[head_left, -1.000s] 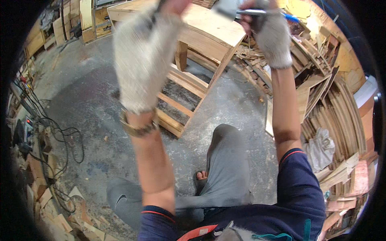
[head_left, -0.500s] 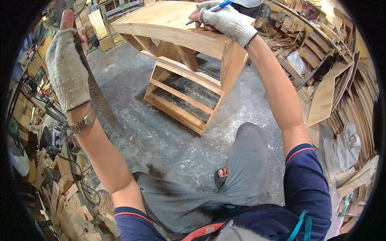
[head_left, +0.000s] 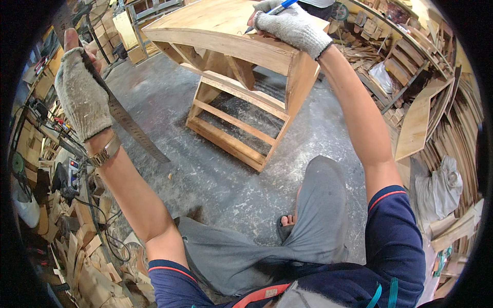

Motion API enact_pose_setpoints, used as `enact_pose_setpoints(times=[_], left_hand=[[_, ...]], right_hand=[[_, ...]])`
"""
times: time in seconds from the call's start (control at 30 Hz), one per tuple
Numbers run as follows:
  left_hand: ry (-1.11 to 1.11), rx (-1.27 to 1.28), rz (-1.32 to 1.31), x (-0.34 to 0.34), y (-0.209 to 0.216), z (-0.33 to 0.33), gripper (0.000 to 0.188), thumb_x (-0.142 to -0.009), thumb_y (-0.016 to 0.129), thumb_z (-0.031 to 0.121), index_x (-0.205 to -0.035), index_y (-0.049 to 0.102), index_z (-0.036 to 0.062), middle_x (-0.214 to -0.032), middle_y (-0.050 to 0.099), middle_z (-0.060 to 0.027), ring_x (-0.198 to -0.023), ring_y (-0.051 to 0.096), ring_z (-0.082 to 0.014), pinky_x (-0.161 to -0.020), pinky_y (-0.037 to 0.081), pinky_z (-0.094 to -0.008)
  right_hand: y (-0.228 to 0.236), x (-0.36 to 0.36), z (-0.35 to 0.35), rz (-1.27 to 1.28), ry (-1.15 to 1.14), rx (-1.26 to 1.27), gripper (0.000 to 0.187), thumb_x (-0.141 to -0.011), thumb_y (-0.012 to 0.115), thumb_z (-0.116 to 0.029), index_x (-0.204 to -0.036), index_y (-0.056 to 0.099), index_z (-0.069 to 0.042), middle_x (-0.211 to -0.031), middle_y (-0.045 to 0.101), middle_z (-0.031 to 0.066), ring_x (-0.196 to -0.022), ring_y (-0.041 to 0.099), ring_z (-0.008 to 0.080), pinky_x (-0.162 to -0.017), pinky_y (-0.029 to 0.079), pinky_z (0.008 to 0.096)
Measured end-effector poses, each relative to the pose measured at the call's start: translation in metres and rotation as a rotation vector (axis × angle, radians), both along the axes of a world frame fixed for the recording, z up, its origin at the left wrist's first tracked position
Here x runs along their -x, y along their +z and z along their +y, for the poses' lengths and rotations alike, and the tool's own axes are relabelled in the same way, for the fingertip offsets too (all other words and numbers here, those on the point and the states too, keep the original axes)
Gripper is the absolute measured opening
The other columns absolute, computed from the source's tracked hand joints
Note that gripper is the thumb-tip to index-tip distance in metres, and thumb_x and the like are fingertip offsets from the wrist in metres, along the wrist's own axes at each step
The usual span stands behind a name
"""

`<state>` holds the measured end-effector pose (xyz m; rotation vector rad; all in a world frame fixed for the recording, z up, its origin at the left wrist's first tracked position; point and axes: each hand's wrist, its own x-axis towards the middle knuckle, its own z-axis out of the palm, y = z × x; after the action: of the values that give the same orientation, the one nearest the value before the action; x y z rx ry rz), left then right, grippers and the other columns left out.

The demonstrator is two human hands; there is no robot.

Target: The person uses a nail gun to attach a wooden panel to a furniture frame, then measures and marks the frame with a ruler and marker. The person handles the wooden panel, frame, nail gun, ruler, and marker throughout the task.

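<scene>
A wooden frame piece of furniture (head_left: 215, 43) stands ahead of me, with a curved plywood top (head_left: 205, 20) and open slats (head_left: 236, 121) below. My right hand (head_left: 292, 28), in a grey knitted fingerless glove, rests at the near right edge of that top. Its fingers hold a blue pen (head_left: 281, 7), tip down on or close to the plywood. Out to the left, my gloved left hand (head_left: 82, 87) is closed round a long metal ruler (head_left: 134, 131), thumb pointing up. The ruler slants from the upper left down over the floor, apart from the furniture.
Wood offcuts (head_left: 87, 262) are heaped at the lower left, beside a black cable (head_left: 110, 241). Curved wooden strips (head_left: 454, 133) and a plywood sheet (head_left: 418, 118) lean on the right, near a white sack (head_left: 442, 182). Another person (head_left: 318, 4) is partly visible at the top.
The ruler has swung, its lower end moving right and now showing sharply. My left hand has shifted slightly left. My right hand and pen have moved slightly right in the view.
</scene>
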<state>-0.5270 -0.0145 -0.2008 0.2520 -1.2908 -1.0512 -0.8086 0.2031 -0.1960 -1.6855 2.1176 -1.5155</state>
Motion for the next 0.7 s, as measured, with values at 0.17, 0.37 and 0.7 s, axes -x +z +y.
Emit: enact_pose_setpoints(times=[0.17,0.37,0.7], left_hand=[[0.004,0.057,0.059,0.003,-0.001,0.0,0.042,-0.098,0.066,0.046,-0.085,0.076,0.0075,-0.072,0.063,-0.0004,-0.058,0.048,-0.005,-0.054,0.034,-0.0209],[0.077,0.06,-0.086,0.001,-0.001,-0.006,0.045,-0.102,0.06,0.039,-0.133,0.067,0.0067,-0.074,0.061,0.0013,-0.06,0.048,-0.0047,-0.057,0.037,-0.0204],[0.247,0.387,-0.174,0.02,-0.004,-0.016,0.033,-0.101,0.061,0.036,-0.108,0.074,0.007,-0.076,0.067,-0.0051,-0.062,0.057,-0.0139,-0.06,0.045,-0.0288]], right_hand=[[0.007,-0.015,0.004,-0.042,-0.12,-0.044,0.019,-0.088,0.066,-0.019,-0.073,0.069,-0.007,-0.063,0.061,-0.004,-0.053,0.051,0.0052,-0.048,0.039,0.0246],[0.005,-0.009,0.002,0.062,-0.138,-0.005,0.024,-0.086,0.067,-0.019,-0.065,0.061,-0.008,-0.059,0.053,-0.006,-0.051,0.045,0.0048,-0.046,0.035,0.0263],[-0.001,0.017,0.001,-0.029,-0.148,0.146,0.016,-0.089,0.059,-0.013,-0.08,0.069,-0.004,-0.072,0.068,0.0062,-0.056,0.06,0.0107,-0.049,0.046,0.026]])
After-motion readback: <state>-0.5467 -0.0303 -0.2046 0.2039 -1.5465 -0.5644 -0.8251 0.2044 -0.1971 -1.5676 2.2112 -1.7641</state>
